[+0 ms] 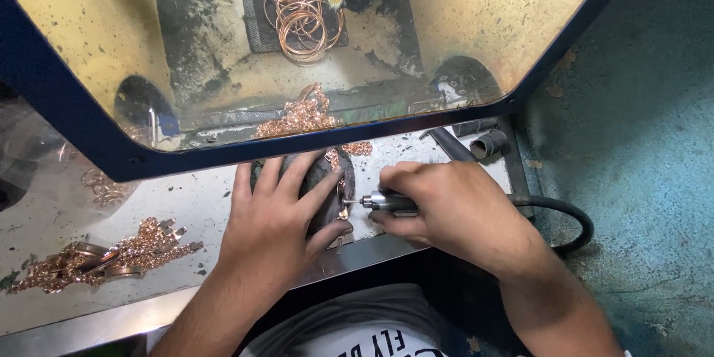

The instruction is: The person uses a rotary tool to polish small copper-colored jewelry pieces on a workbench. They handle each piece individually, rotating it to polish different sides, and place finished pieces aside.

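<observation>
While the left hand [279, 216] lies spread over a dark block [327, 186] at frame centre, pinning a small gold piece [343, 210], the right hand [446, 204], closed on a rotary tool [387, 202], should touch its tip lightly and steadily.

The table [193, 208] has a pale, scuffed top with a metal front edge. Directly on it lie a heap of copper-coloured pieces [104, 256] at the left, a dark round block [327, 171] at centre, and small grey cylinders [487, 143] at the right.
</observation>
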